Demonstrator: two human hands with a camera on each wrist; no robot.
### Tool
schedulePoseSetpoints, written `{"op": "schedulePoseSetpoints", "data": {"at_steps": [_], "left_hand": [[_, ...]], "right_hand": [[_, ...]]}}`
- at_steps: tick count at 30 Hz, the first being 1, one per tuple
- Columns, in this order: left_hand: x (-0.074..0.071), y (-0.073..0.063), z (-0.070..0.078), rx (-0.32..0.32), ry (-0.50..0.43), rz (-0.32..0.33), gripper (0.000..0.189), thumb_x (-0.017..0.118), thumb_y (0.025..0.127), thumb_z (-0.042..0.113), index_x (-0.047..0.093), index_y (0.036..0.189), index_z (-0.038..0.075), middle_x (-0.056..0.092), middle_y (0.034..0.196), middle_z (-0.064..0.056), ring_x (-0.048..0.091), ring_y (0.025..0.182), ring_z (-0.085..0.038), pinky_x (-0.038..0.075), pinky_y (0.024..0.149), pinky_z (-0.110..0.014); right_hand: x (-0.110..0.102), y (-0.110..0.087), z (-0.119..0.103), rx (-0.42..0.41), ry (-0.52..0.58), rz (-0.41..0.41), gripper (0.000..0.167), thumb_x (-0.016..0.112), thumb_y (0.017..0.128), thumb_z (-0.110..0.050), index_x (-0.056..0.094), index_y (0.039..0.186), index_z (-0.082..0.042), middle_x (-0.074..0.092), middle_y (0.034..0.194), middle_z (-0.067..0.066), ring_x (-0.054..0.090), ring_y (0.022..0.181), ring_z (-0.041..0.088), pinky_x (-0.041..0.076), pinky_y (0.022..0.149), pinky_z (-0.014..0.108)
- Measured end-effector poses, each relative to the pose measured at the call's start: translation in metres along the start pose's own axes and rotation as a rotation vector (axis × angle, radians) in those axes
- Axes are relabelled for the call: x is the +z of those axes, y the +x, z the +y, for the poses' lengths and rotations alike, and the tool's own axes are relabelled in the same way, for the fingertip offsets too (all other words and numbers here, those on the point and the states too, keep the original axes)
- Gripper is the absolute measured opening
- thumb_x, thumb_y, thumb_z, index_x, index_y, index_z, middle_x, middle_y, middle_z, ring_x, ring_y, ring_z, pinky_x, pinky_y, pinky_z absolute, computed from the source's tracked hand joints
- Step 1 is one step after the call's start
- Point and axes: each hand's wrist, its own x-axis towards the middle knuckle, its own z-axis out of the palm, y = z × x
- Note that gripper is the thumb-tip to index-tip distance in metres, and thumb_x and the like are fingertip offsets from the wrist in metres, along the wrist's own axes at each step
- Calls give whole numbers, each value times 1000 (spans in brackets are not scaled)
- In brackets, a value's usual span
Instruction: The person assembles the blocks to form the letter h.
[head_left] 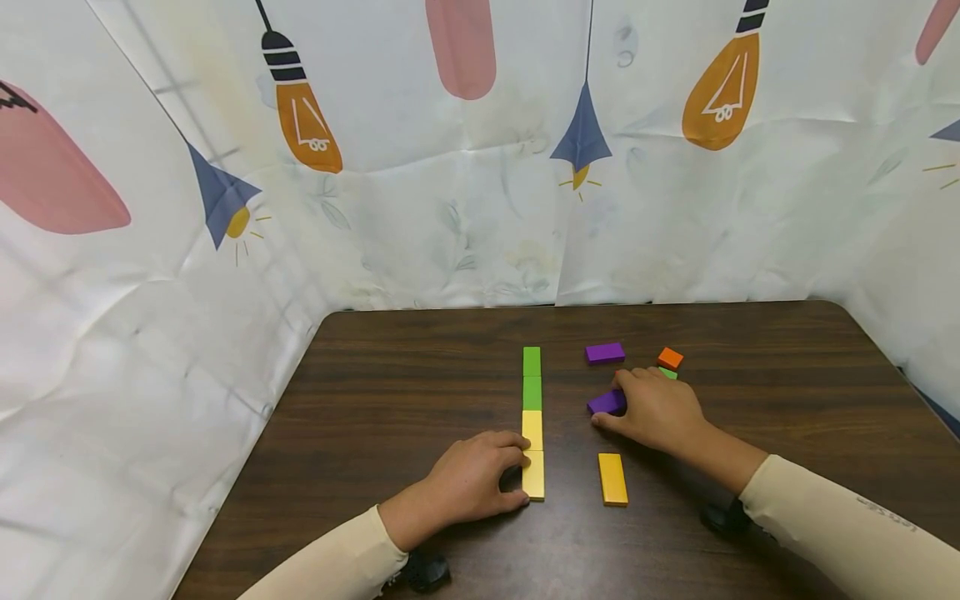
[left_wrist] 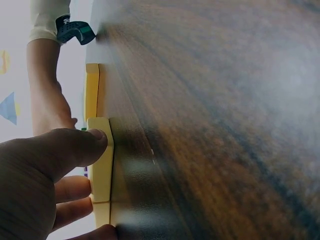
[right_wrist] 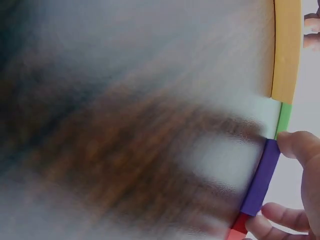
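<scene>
A straight row of blocks runs away from me: two pale yellow blocks (head_left: 533,477) at the near end, then two green ones (head_left: 532,392). My left hand (head_left: 476,475) holds the nearest yellow block, thumb at its near end and fingertips along its left side. To the right of the row, my right hand (head_left: 663,408) grips a purple block (head_left: 606,403) between thumb and fingers, at opposite ends in the right wrist view. Part of that block is hidden under the hand in the head view.
Another purple block (head_left: 604,353) lies beyond the right hand. An orange block (head_left: 671,358) and a partly hidden green block (head_left: 668,373) are behind its knuckles. Nearer me lies an amber-yellow block (head_left: 612,480). The dark wooden table (head_left: 390,375) meets a printed curtain (head_left: 450,225) at the back.
</scene>
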Motion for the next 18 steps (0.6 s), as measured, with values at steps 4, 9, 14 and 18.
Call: {"op": "schedulePoseSetpoints", "data": {"at_steps": [4, 9, 14, 18], "left_hand": [[0, 0, 0, 0, 0, 2, 36, 82, 86, 41, 76, 115, 20, 64, 132, 7, 63, 118, -14, 57, 80, -35], [0, 0, 0, -1, 4, 0, 37, 82, 86, 41, 76, 115, 20, 63, 132, 7, 63, 118, -14, 57, 80, -34], [0, 0, 0, 3, 4, 8, 37, 83, 85, 41, 76, 114, 20, 64, 132, 7, 63, 117, -15, 57, 79, -34], [0, 0, 1, 8, 4, 16, 37, 83, 84, 40, 76, 114, 20, 64, 131, 7, 63, 116, -15, 57, 79, -34]], "right_hand": [[0, -1, 0, -14, 16, 15, 61, 82, 75, -60, 69, 107, -10, 67, 92, 3, 56, 77, 17, 45, 51, 30], [0, -5, 4, -41, 24, 17, 56, 83, 75, -56, 69, 106, -13, 66, 93, 0, 57, 79, 16, 43, 50, 29], [-3, -9, 10, -61, 43, -6, 50, 83, 76, -53, 69, 107, -16, 65, 91, -3, 57, 77, 15, 40, 47, 30], [-5, -10, 12, -77, 82, -31, 46, 84, 78, -49, 70, 109, -18, 67, 98, -1, 58, 78, 15, 41, 47, 31]]}}
